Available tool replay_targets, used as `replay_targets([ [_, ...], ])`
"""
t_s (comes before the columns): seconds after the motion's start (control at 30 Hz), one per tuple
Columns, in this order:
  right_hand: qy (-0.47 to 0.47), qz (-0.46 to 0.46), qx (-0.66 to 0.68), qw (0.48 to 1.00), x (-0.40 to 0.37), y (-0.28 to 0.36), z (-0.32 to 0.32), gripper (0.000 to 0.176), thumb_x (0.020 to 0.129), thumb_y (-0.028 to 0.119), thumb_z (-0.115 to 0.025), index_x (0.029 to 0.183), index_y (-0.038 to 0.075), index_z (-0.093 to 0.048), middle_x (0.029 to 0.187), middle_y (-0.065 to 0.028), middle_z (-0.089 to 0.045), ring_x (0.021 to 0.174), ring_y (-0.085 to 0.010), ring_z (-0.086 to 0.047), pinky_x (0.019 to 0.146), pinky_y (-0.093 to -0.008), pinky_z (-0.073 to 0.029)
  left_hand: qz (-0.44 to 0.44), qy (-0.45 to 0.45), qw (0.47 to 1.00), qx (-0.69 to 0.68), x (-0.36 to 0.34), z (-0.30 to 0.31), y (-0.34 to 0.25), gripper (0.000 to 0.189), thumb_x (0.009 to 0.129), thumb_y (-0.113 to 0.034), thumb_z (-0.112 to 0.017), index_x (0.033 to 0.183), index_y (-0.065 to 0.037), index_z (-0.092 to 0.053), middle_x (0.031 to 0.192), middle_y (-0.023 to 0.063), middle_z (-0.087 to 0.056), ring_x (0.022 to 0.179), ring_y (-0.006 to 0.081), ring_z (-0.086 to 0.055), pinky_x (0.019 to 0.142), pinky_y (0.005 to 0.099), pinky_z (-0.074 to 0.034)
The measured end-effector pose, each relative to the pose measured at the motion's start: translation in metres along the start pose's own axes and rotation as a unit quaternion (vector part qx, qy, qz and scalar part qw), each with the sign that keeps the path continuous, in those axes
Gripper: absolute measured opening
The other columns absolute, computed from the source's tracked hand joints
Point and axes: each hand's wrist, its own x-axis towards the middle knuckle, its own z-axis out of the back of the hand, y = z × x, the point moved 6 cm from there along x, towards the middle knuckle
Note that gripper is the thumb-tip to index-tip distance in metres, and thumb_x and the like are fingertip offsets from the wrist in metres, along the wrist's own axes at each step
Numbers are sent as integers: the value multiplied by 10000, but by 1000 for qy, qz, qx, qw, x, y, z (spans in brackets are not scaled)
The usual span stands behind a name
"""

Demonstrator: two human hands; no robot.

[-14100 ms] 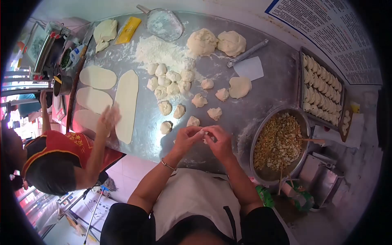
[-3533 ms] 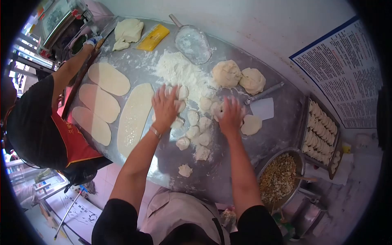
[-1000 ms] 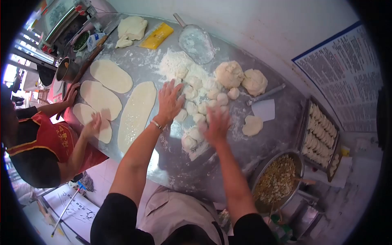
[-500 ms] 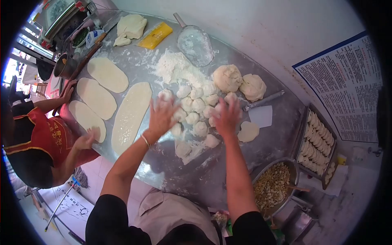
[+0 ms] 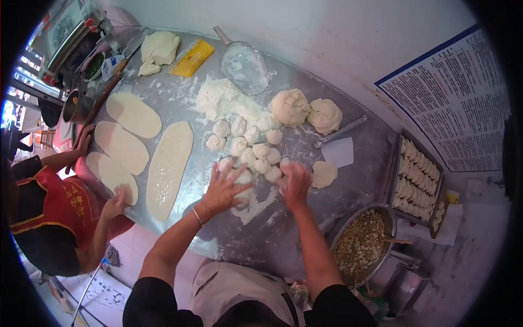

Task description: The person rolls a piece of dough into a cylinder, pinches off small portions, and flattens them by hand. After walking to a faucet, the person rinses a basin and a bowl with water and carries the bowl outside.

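Several small floury dough balls (image 5: 238, 146) lie clustered on the metal table (image 5: 229, 234). At the near left side of the cluster, my left hand (image 5: 222, 192) is spread over some balls, its fingers apart. My right hand (image 5: 296, 184) is at the near right side, fingers bent downward beside the balls; whether it holds one is hidden. Loose flour (image 5: 218, 98) lies behind the cluster. To the right of my right hand is a flat dough round (image 5: 324, 174), with a white scraper (image 5: 338, 152) behind it.
Left, a co-worker in a red apron (image 5: 76, 204) touches flattened dough (image 5: 111, 173). Behind are a metal scoop (image 5: 245, 68), a yellow packet (image 5: 192, 58) and big dough lumps (image 5: 290, 107). A filling bowl (image 5: 359, 242) and dumpling tray (image 5: 417, 180) stand right.
Both hands have moved nearer to my body and lower in view, to the near side of the dough balls. Some balls have shifted with them. The whole view has also shifted slightly.
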Motion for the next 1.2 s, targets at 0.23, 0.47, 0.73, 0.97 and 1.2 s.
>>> replay_targets([
  [0.23, -20, -62, 56, 996, 184, -51, 2, 677, 830, 263, -768, 1418, 148, -453, 1367, -216, -515, 1250, -433, -497, 1032, -511, -433, 80, -163, 983, -22, 35, 17, 9, 653, 829, -298, -770, 1441, -325, -543, 1606, 94, -327, 1482, 412, -265, 1185, 685, -135],
  [0.47, 99, -166, -39, 980, 230, -76, -48, 799, 783, 291, -807, 1484, 169, -443, 1364, -198, -553, 1194, -387, -581, 982, -490, -506, 118, -138, 967, -176, -64, 8, -72, 578, 801, -172, -767, 1348, -234, -593, 1481, 138, -455, 1383, 391, -408, 1137, 656, -244],
  [0.73, -136, -314, 438, 832, 167, -94, 0, 553, 808, 45, -688, 1351, 29, -582, 1217, -120, -648, 1125, -261, -629, 907, -391, -556, 104, -202, 938, -261, -75, 25, -82, 593, 780, -81, -764, 1339, -139, -575, 1407, 153, -501, 1294, 391, -479, 1109, 548, -351],
  [0.97, -116, -51, 369, 921, 75, 78, 111, 663, 811, 103, -733, 1422, 26, -487, 1436, -188, -503, 1284, -317, -539, 1071, -414, -441, 185, -151, 557, -796, 19, 49, -51, 800, 956, -206, -626, 1603, -135, -162, 1541, 173, -355, 1402, 333, -430, 1059, 447, -477],
  [1.2, 126, -32, 203, 971, 6, 146, 113, 639, 866, 137, -693, 1455, 60, -457, 1514, -203, -445, 1361, -398, -482, 1102, -471, -432, 282, -279, 430, -811, -76, 8, -2, 505, 906, -131, -594, 1384, -16, -475, 1279, 131, -608, 1179, 246, -612, 994, 392, -533],
])
